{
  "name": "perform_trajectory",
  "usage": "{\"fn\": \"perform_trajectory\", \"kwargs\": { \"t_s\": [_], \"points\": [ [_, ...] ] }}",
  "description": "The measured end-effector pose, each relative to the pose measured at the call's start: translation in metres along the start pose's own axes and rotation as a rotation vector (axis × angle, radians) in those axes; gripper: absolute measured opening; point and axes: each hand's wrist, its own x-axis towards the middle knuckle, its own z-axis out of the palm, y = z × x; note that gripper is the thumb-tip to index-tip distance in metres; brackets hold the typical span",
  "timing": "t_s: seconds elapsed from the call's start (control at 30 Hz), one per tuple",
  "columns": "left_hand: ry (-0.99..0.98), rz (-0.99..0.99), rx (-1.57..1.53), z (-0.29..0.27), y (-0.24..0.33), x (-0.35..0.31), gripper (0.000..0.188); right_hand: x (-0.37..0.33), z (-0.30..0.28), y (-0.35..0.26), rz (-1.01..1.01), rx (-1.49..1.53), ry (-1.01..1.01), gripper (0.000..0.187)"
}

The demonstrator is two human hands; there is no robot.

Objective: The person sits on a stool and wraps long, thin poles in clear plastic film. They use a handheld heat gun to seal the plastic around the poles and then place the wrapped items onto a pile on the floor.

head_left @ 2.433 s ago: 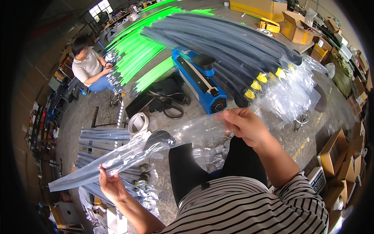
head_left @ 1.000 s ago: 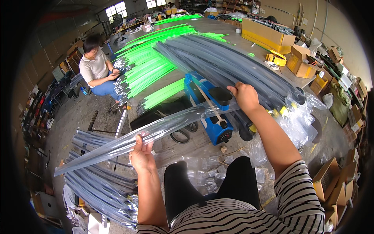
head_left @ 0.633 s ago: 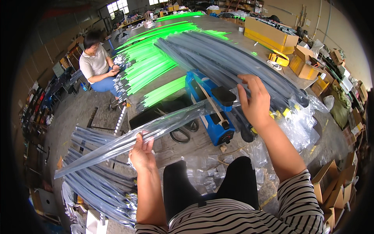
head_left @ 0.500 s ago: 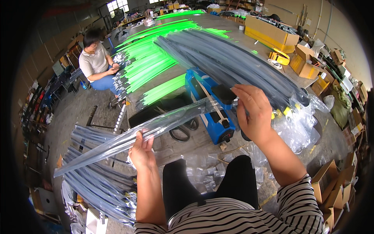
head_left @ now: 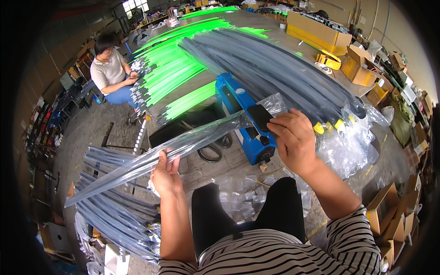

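Note:
A long clear plastic sleeve (head_left: 195, 138) slants across in front of me, its far end lying under the arm of a blue impulse sealer (head_left: 256, 150). My left hand (head_left: 166, 178) is closed on the sleeve around its middle, fingers and thumb pinching it. At the sealer's black press handle (head_left: 260, 118) my right hand (head_left: 297, 140) has its fingers bent over the edge. The sealer's arm is down across the film, and a loose end of the sleeve (head_left: 276, 101) pokes out beyond it. Whatever lies inside the sleeve is hard to make out.
Bagged grey rods (head_left: 270, 68) and bright green rods (head_left: 178, 82) cover the table. Scissors (head_left: 210, 152) lie left of the sealer. More bagged rods (head_left: 114, 215) lie at lower left. A seated person (head_left: 110, 73) works at far left. Cartons (head_left: 316, 34) stand at right.
The sealer's arm has come down onto the sleeve, with my right hand at its handle. The sleeve's end now sticks out past the arm. My left hand has barely moved.

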Motion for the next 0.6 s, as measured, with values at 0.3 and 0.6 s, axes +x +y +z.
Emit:
{"fn": "perform_trajectory", "kwargs": {
  "t_s": [0.3, 0.6],
  "points": [
    [0.008, 0.016, 0.024, 0.003, -0.001, -0.001, 0.014, -0.020, 0.026, 0.004, 0.007, 0.030, 0.116, 0.021],
    [-0.008, 0.015, 0.008, 0.000, -0.001, -0.002, 0.013, -0.020, 0.026, 0.005, 0.006, 0.034, 0.126, 0.020]
  ]
}}
